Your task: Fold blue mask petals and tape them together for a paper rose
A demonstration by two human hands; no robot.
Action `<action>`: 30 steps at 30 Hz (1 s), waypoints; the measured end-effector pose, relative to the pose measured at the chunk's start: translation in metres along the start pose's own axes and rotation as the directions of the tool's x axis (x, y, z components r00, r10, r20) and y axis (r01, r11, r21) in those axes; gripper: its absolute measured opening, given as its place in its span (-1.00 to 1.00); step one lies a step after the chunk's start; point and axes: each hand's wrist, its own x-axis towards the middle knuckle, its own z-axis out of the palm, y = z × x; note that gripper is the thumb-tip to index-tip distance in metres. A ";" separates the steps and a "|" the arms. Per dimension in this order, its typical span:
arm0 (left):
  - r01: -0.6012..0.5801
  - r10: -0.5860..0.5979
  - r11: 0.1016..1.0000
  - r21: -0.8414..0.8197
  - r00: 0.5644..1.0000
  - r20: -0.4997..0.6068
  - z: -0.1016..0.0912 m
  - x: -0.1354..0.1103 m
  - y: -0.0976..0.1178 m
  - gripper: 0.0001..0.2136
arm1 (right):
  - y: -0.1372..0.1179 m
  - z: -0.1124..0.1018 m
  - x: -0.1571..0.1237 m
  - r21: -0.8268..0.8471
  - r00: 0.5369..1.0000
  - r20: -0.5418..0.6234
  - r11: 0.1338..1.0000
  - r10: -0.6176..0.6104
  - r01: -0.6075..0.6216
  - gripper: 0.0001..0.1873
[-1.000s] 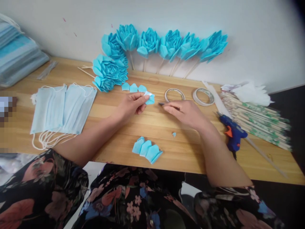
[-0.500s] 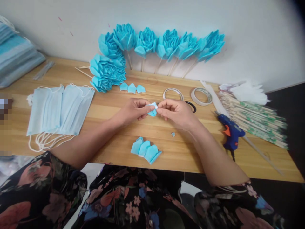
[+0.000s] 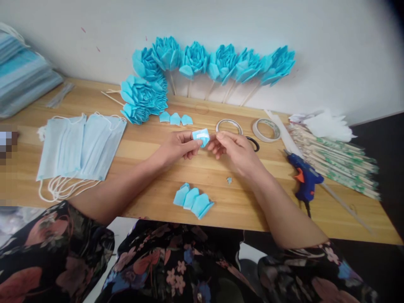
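Observation:
Between its thumb and fingers, my left hand [image 3: 177, 146] grips a small light-blue folded petal [image 3: 205, 142] with a white strip on its face. My right hand [image 3: 237, 150] is just to the right, its thumb and fingertips drawn together; whether anything small is between them is hidden. Nearer the table's front edge lies a cluster of larger blue petals [image 3: 193, 199]. Behind my left hand, several small blue petals [image 3: 175, 119] sit in a row. A tiny blue scrap [image 3: 229, 180] rests below my right hand.
Several blue flowers on sticks [image 3: 223, 63] lean against the wall. Face masks [image 3: 80, 147] lie at left. Tape rolls [image 3: 267, 129], a black ring [image 3: 254, 144], a blue glue gun [image 3: 303, 176] and wrapped chopsticks [image 3: 341, 162] are at right.
My right hand has moved off the petal, slightly to the right. The petal has turned in my left hand, and its white strip now faces up.

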 end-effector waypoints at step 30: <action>-0.050 0.050 0.997 0.065 0.999 0.009 0.005 0.000 0.001 -0.78 | 0.014 0.016 0.003 0.020 0.999 -0.040 0.999 -0.030 0.031 -0.68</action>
